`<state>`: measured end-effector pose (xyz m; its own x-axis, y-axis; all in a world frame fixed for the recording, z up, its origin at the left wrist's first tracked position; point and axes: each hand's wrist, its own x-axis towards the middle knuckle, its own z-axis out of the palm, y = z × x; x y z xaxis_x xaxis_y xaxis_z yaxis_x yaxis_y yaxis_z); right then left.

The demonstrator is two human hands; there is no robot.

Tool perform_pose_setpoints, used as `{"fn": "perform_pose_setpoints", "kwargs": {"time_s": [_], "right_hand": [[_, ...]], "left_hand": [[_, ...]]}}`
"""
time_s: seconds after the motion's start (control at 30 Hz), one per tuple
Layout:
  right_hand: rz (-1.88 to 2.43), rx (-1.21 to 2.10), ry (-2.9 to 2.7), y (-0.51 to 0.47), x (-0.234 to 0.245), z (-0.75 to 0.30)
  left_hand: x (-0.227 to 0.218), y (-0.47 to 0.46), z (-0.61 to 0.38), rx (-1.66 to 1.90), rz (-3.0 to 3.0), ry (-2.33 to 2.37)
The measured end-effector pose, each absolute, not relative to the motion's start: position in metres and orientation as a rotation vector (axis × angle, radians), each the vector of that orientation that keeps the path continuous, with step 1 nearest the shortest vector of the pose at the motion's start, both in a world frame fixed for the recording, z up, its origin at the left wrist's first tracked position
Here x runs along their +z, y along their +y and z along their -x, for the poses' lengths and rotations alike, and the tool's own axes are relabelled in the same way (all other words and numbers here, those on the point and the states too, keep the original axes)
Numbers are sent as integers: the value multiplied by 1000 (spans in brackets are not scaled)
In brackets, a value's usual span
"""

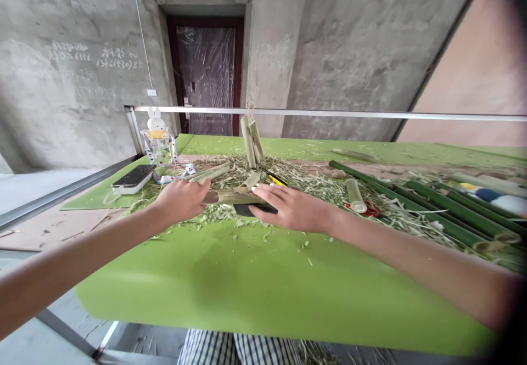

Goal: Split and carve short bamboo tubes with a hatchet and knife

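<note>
My left hand [184, 200] is closed around the left end of a peeled bamboo piece [230, 196], which lies roughly level just above the green mat. At its other end, my right hand [284, 207] is closed with its fingers over the top and its thumb below. A dark flat piece [246, 210] shows between that thumb and the fingers, against the bamboo; its exact kind cannot be made out. Just behind the right fingers lies a yellow-and-black utility knife [277, 178]. A short bamboo bit [250, 180] rests behind the held piece.
Bamboo shavings [197, 166] are strewn over the green mat [230, 277]. Bamboo tubes [248, 141] stand at the back. Green bamboo stalks [432, 206] and a short cut tube [355, 196] lie right. A phone [134, 175] and a rabbit-topped bottle [158, 140] are left.
</note>
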<state>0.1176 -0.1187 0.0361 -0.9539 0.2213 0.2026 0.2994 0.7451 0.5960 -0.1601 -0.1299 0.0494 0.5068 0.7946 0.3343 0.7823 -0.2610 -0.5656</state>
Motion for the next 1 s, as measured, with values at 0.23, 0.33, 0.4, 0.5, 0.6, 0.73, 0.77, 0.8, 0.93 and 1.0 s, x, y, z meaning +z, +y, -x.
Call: {"fn": "perform_pose_setpoints", "kwargs": {"time_s": [0.23, 0.33, 0.4, 0.5, 0.6, 0.73, 0.77, 0.8, 0.93, 1.0], "right_hand": [[620, -624, -2643, -126, 30, -117], [747, -377, -2496, -128, 34, -116], [828, -246, -2417, -129, 38, -115], [841, -203, -2296, -125, 40, -116], [756, -401, -2210, -120, 37, -116], [670, -898, -2221, -123, 34, -114], [638, -1023, -2206, -125, 34, -112], [604, -1131, -2176, -127, 33, -111], [530, -1339, -2050, -130, 30, -105], [538, -1323, -2072, -129, 27, -103]], "left_hand": [[52, -133, 152, 53, 2099, -1362], [49, -134, 150, -66, 2118, -1350], [46, -135, 148, -157, 2125, -1359], [43, -137, 144, -193, 2207, -1413], [41, -138, 143, -242, 2235, -1431], [34, -138, 146, -382, 2234, -1393], [32, -138, 147, -418, 2247, -1402], [30, -139, 147, -447, 2259, -1417], [29, -145, 146, -491, 2282, -1463], [30, -148, 145, -488, 2288, -1486]]}}
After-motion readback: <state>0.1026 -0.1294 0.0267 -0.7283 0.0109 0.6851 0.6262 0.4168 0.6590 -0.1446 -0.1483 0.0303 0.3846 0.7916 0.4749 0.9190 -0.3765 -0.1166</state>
